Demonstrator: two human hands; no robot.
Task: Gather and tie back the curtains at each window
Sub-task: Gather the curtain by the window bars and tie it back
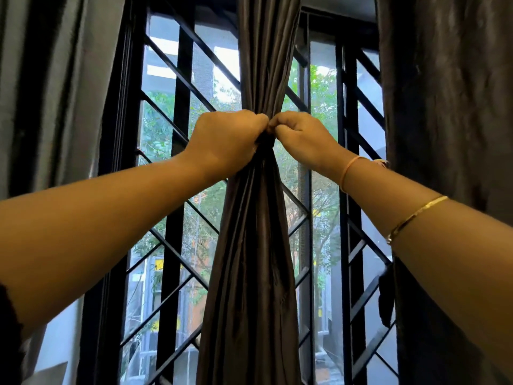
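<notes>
Two fists meet at the centre of the frame. At upper left hangs a grey curtain (55, 79). My left hand (224, 140) curls tight round the gathered brown curtain (255, 245), cinched before the barred window (177, 107). My right hand (302, 140) pinches the same waist, fingertips touching the left. A gold bangle (416, 215) sits lower right.

Glossy, smooth cloth curtain (251, 245); matt black, probably metal window grille (181, 79).

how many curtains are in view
3. The left curtain hangs at the left edge, the centre curtain is bunched in the left hand and right hand, the right curtain hangs far right. More may be out of frame.
</notes>
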